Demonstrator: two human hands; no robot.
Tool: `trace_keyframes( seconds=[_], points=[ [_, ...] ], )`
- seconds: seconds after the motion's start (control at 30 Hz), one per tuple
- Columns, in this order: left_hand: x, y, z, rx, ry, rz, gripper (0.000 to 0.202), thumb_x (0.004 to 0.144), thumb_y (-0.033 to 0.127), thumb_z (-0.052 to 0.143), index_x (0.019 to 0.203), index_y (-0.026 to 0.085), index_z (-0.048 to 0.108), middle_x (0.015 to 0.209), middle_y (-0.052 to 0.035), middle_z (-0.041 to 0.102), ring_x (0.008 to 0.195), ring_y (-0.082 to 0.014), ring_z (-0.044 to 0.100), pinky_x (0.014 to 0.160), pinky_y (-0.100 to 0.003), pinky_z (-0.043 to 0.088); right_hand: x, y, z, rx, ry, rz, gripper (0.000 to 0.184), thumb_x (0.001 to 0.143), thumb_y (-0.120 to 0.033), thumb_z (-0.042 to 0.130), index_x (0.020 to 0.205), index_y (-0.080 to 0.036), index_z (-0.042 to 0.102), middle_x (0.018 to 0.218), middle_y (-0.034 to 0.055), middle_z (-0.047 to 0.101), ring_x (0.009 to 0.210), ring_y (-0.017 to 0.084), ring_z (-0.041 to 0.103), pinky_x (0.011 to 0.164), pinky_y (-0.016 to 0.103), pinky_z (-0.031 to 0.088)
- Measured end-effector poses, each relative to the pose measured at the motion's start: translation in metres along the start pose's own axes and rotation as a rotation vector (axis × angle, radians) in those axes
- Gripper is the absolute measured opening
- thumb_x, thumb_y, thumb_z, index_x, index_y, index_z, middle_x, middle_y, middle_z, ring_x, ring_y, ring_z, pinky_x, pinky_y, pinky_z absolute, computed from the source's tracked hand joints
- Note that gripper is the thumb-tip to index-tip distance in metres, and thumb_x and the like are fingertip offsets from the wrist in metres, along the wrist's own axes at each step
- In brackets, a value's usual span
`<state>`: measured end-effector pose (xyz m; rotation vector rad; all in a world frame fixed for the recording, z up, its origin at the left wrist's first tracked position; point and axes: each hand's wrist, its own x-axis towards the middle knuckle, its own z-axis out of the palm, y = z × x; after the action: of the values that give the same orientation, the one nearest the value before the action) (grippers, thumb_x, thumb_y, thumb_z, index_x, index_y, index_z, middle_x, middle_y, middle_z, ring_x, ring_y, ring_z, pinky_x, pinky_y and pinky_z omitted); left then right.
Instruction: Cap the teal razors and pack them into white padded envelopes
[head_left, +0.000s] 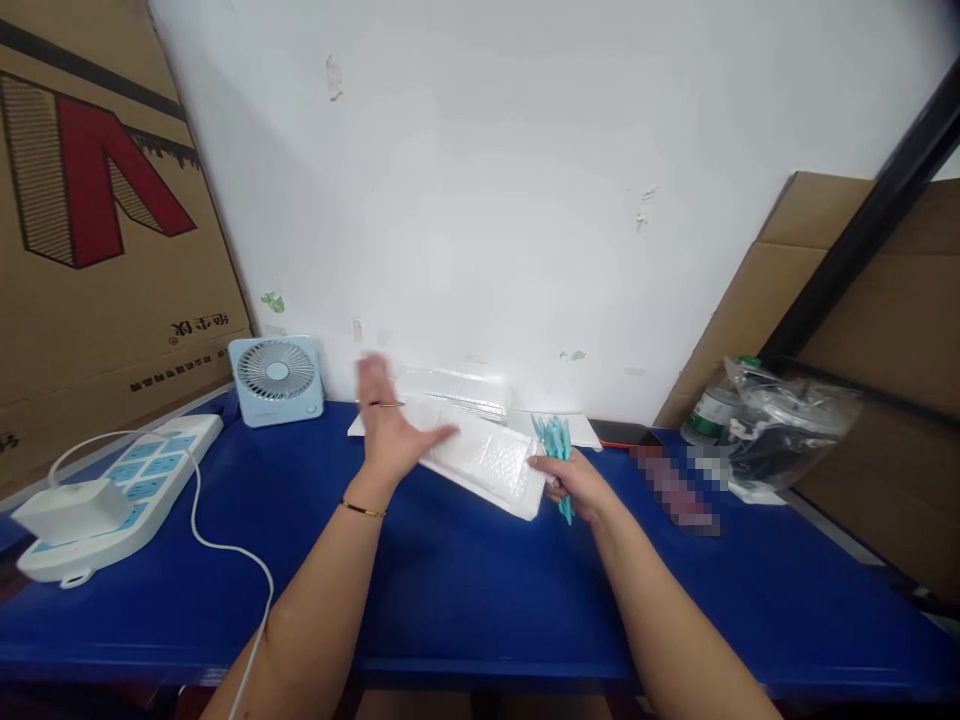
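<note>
My right hand point(577, 482) is closed on the near right corner of a white bubble mailer point(487, 455) and on a bunch of slim teal pieces point(556, 440), whose exact kind I cannot make out. The mailer slants above the blue table. To its left, my left hand point(390, 425) is raised with thumb and fingers apart, its fingertips smeared by motion. A thin dark line point(386, 404) shows by those fingers, too blurred to name. Behind the mailer, more clear and white packaging point(454, 392) lies against the wall on a flat white item point(581, 432).
A blue fan point(277, 380) and a white power strip point(135, 490) with a plugged-in adapter stand left; its cable point(225, 547) crosses my left arm. On the right are a dark phone-like slab point(622, 434), a bottle point(709, 415) and a plastic bag point(787, 430). Cardboard point(112, 300) flanks the table point(487, 600).
</note>
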<state>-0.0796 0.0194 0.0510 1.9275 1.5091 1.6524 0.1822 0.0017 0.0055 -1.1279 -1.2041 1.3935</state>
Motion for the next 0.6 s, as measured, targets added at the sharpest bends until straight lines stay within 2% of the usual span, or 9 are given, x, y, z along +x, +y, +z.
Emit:
trace_keyframes(
  seconds=[0.1,0.13,0.17,0.27,0.33,0.4,0.47,0.53,0.6],
  points=[
    [-0.014,0.007,0.01,0.289,-0.631,0.358,0.131,0.041,0.055,0.08,0.145,0.025,0.005,0.152,-0.0123,0.008,0.139,-0.0359,-0.007,0.111,-0.052,0.001,0.001,-0.001,-0.011,-0.035,-0.053,0.089,0.031,0.065,-0.029,0.072,0.056,-0.019,0.044,0.04,-0.0075,0.036,0.034,0.004,0.025,0.033,0.021,0.017],
    [-0.02,0.009,0.018,0.366,-0.758,0.424,0.132,0.042,0.057,0.078,0.145,0.026,0.003,0.153,-0.0115,0.008,0.139,-0.036,-0.007,0.109,-0.054,-0.002,0.002,0.0,-0.014,-0.042,-0.06,0.102,0.03,0.064,-0.029,0.072,0.056,-0.019,0.044,0.04,-0.0074,0.037,0.033,0.004,0.025,0.033,0.021,0.017],
    [-0.025,0.01,0.025,0.422,-0.818,0.458,0.132,0.043,0.057,0.077,0.145,0.025,0.0,0.152,-0.0117,0.011,0.139,-0.0356,-0.005,0.109,-0.054,-0.004,0.002,0.001,-0.016,-0.046,-0.07,0.108,0.031,0.064,-0.029,0.072,0.055,-0.019,0.044,0.04,-0.0074,0.037,0.033,0.004,0.024,0.033,0.021,0.018],
    [-0.036,0.008,0.042,0.485,-0.813,0.468,0.125,0.048,0.051,0.075,0.145,0.022,0.001,0.143,-0.0133,0.034,0.136,-0.0333,0.019,0.109,-0.051,-0.004,0.002,0.002,-0.017,-0.045,-0.105,0.116,0.031,0.064,-0.03,0.073,0.056,-0.018,0.046,0.039,-0.0074,0.038,0.033,0.004,0.025,0.034,0.021,0.018],
    [-0.037,0.005,0.046,0.494,-0.743,0.438,0.108,0.052,0.043,0.074,0.142,0.021,0.018,0.128,-0.012,0.049,0.125,-0.0317,0.037,0.11,-0.049,0.003,0.001,-0.002,-0.015,-0.029,-0.044,0.076,0.028,0.062,-0.031,0.075,0.06,-0.017,0.05,0.039,-0.0078,0.039,0.033,0.004,0.025,0.033,0.02,0.018],
    [-0.035,0.003,0.046,0.497,-0.669,0.398,0.082,0.056,0.033,0.07,0.131,0.021,0.039,0.115,-0.0104,0.057,0.112,-0.03,0.048,0.107,-0.046,0.016,0.0,-0.009,-0.014,0.075,0.104,-0.077,0.025,0.063,-0.031,0.075,0.068,-0.017,0.055,0.04,-0.0087,0.039,0.033,0.004,0.025,0.034,0.02,0.02],
    [-0.033,0.004,0.047,0.482,-0.628,0.355,0.061,0.058,0.025,0.066,0.117,0.021,0.05,0.106,-0.0093,0.06,0.103,-0.0288,0.053,0.098,-0.042,0.03,-0.001,-0.019,-0.011,0.283,0.228,-0.304,0.021,0.068,-0.032,0.071,0.072,-0.018,0.056,0.042,-0.0093,0.039,0.035,0.005,0.028,0.037,0.021,0.027],
    [-0.032,0.008,0.049,0.454,-0.618,0.315,0.053,0.058,0.022,0.064,0.109,0.02,0.054,0.1,-0.0086,0.061,0.097,-0.0282,0.055,0.087,-0.038,0.038,-0.003,-0.029,-0.007,0.496,0.262,-0.479,0.02,0.073,-0.033,0.067,0.069,-0.019,0.054,0.045,-0.0087,0.04,0.038,0.006,0.035,0.045,0.022,0.038],
    [-0.031,0.015,0.052,0.415,-0.605,0.283,0.052,0.056,0.022,0.065,0.108,0.02,0.055,0.098,-0.0081,0.061,0.094,-0.0283,0.056,0.082,-0.037,0.04,-0.006,-0.034,-0.001,0.602,0.27,-0.568,0.021,0.075,-0.033,0.065,0.066,-0.019,0.052,0.048,-0.0074,0.045,0.045,0.007,0.044,0.056,0.025,0.044]
  ],
)
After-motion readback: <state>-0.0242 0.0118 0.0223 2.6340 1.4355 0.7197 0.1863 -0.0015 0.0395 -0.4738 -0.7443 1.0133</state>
